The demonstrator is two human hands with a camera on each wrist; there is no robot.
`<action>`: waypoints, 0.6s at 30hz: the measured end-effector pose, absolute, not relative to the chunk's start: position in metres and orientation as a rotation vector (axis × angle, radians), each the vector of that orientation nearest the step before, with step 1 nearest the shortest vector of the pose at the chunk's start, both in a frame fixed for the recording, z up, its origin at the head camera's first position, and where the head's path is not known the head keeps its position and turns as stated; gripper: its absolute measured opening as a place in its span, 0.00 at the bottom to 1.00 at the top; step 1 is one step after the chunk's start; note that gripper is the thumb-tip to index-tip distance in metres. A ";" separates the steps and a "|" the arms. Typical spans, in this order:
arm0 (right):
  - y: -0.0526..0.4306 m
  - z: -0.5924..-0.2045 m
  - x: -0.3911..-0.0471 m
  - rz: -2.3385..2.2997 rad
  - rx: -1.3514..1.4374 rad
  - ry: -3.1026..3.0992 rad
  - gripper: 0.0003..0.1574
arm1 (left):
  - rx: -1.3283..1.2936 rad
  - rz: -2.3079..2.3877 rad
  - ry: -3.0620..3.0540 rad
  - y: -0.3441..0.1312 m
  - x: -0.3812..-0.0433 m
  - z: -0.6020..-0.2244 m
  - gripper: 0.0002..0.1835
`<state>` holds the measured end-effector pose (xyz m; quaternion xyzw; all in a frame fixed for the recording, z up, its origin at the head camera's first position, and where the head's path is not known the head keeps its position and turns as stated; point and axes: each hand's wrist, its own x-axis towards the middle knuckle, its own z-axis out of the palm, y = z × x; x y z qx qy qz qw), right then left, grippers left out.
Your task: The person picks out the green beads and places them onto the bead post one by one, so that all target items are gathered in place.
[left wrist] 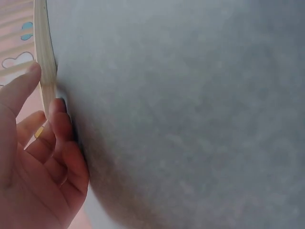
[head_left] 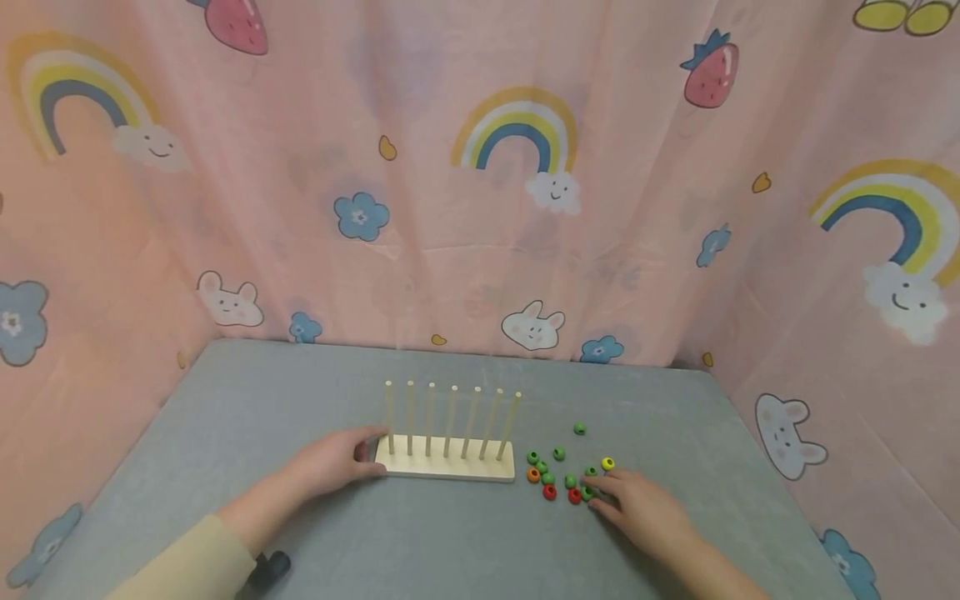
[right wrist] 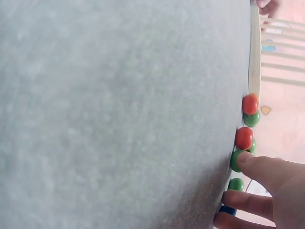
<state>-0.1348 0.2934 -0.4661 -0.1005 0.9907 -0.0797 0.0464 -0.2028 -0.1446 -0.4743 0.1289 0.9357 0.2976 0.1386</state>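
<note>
A pale wooden peg rack point(head_left: 450, 468) with several upright rods stands on the grey table. My left hand point(head_left: 337, 460) grips its left end, thumb at the front edge and index finger at the back. In the left wrist view, the other fingers point(left wrist: 71, 164) curl below that end. To the right of the rack, my right hand point(head_left: 645, 508) reaches into loose round beads. Its thumb and index fingertip pinch a green bead point(right wrist: 238, 161); the index finger is hidden in the right wrist view. A blue bead point(right wrist: 228, 210) shows by its lower fingers.
Several green beads lie scattered near the rack, with red beads point(head_left: 550, 492), an orange bead point(head_left: 533, 475) and a yellow bead point(head_left: 608, 463). One green bead point(head_left: 580, 428) sits farther back. A black object point(head_left: 272, 570) is beside the left sleeve. A pink patterned curtain point(head_left: 420, 275) surrounds the table.
</note>
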 end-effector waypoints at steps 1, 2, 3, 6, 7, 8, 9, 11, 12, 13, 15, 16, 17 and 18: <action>0.294 -0.466 -0.135 -0.242 -0.309 3.023 0.18 | 0.368 0.877 2.694 -0.145 -0.204 -0.474 0.34; 0.294 -0.466 -0.136 -0.236 -0.315 3.024 0.17 | 0.372 0.885 2.686 -0.145 -0.204 -0.474 0.34; 0.294 -0.466 -0.136 -0.231 -0.320 3.025 0.17 | 0.372 0.896 2.678 -0.145 -0.205 -0.473 0.35; 0.294 -0.465 -0.137 -0.208 -0.340 3.026 0.16 | 0.361 0.921 2.660 -0.147 -0.206 -0.471 0.35; 0.294 -0.465 -0.136 -0.201 -0.340 3.027 0.16 | 0.358 0.926 2.655 -0.147 -0.206 -0.471 0.35; 0.293 -0.464 -0.136 -0.194 -0.340 3.027 0.16 | 0.357 0.931 2.651 -0.147 -0.206 -0.470 0.35; 0.293 -0.464 -0.136 -0.194 -0.342 3.030 0.16 | 0.351 0.941 2.645 -0.147 -0.206 -0.470 0.35; 0.292 -0.464 -0.136 -0.195 -0.347 3.035 0.16 | 0.350 0.952 2.638 -0.148 -0.207 -0.470 0.35; 0.292 -0.464 -0.135 -0.198 -0.349 3.039 0.16 | 0.351 0.952 2.637 -0.148 -0.207 -0.470 0.35; 0.292 -0.464 -0.135 -0.201 -0.354 3.043 0.16 | 0.354 0.954 2.636 -0.148 -0.207 -0.471 0.35; 0.292 -0.464 -0.135 -0.208 -0.363 3.050 0.15 | 0.359 0.954 2.638 -0.148 -0.208 -0.472 0.35; 0.292 -0.464 -0.135 -0.207 -0.364 3.051 0.15 | 0.361 0.952 2.640 -0.147 -0.208 -0.472 0.35; 0.292 -0.464 -0.135 -0.204 -0.361 3.051 0.15 | 0.362 0.956 2.639 -0.147 -0.207 -0.473 0.35; 0.293 -0.463 -0.136 -0.199 -0.364 3.051 0.15 | 0.364 0.957 2.639 -0.147 -0.207 -0.473 0.35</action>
